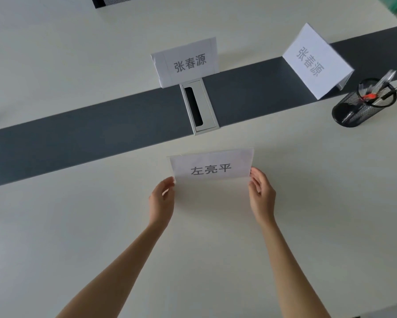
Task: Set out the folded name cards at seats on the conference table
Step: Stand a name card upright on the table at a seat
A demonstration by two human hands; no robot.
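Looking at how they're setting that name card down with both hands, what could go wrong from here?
1. The near name card is thin paper, touched only at its lower corners by the left hand and right hand; it may slump or tip once released.
2. It sits slightly askew to the dark center strip, so it could end up crooked.
3. The mesh pen cup stands close to the right-hand card; a careless reach there might knock either over.

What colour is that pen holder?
Black wire mesh, seen in the head view.
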